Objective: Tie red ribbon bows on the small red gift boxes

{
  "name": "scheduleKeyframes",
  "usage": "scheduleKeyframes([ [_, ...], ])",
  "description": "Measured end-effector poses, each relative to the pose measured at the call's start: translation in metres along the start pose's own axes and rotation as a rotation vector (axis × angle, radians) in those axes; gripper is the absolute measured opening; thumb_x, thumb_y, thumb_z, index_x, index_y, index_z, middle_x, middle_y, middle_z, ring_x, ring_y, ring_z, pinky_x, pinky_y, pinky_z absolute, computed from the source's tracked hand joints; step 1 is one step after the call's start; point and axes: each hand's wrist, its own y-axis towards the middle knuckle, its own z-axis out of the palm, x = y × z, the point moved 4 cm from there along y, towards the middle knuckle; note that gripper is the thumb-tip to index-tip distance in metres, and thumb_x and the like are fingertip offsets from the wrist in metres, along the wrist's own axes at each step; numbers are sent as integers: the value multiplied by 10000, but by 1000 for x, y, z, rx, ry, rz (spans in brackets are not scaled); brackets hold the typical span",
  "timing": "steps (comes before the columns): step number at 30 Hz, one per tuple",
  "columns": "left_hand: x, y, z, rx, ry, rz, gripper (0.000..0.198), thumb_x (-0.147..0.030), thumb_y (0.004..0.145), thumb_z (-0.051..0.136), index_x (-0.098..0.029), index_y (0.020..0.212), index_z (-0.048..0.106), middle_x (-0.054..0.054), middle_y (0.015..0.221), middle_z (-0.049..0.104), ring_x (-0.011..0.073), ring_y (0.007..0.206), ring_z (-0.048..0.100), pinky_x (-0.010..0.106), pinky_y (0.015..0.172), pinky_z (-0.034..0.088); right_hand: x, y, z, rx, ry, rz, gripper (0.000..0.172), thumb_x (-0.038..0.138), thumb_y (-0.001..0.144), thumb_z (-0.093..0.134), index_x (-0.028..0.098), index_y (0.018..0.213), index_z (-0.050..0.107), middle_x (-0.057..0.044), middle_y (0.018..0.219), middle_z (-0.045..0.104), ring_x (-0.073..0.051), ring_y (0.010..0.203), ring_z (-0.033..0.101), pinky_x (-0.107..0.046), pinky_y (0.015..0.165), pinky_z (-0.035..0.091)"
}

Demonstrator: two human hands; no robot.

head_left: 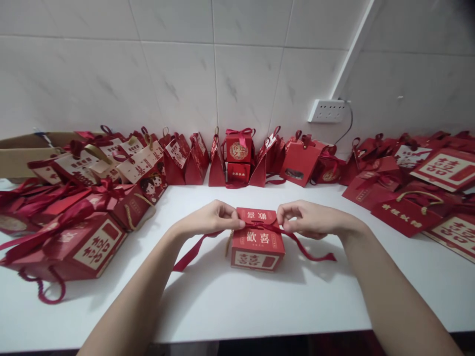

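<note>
A small red gift box (257,241) with gold characters stands on the white counter (237,301) right in front of me. A dark red ribbon (313,255) crosses its top, and its loose ends trail out to the left and right on the counter. My left hand (211,218) pinches the ribbon at the box's top left edge. At the top right edge, my right hand (309,217) pinches the other side of the ribbon. Both hands have their fingers closed on the ribbon.
Several red gift boxes and bags line the tiled wall, among them a ribboned box (238,146). A pile of larger red boxes (79,237) lies left, more red bags (415,207) right. A cardboard box (22,153) sits far left, a wall socket (328,111) above right.
</note>
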Motion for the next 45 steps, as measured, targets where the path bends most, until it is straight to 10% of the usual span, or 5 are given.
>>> scheduleKeyframes([
  [12,-2,-1,-8,-51,-95,63,252,-288,747,611,-155,607,447,-32,587,544,76,521,520,191,485,470,6,4,3,-136,-52,-41,135,282,752,548,162,689,546,-8,689,611,-101,579,561,-204,481,471],
  [20,9,-4,-7,134,-3,-110,274,-364,804,572,-151,638,523,-46,328,482,61,265,402,143,304,260,1,11,2,-57,113,-62,234,190,750,438,141,549,546,4,498,586,-77,470,546,-223,579,467],
  [24,10,-2,-8,111,-87,-30,286,-384,822,559,-153,661,512,-21,376,548,74,316,481,147,356,338,1,8,1,-47,41,-36,349,344,790,533,157,500,485,51,389,481,-50,334,410,-210,426,347],
  [29,9,0,-6,101,-157,-19,321,-434,792,590,-153,662,501,9,529,620,115,424,580,178,367,399,4,7,3,25,134,-124,252,302,778,566,135,592,599,-8,521,628,-91,481,569,-225,544,434],
  [45,9,-4,-12,71,-36,-87,240,-359,744,667,-174,799,524,-63,471,546,44,296,399,132,273,239,-8,13,2,212,297,-185,364,455,757,656,111,651,608,7,462,610,-100,410,584,-228,490,483],
])
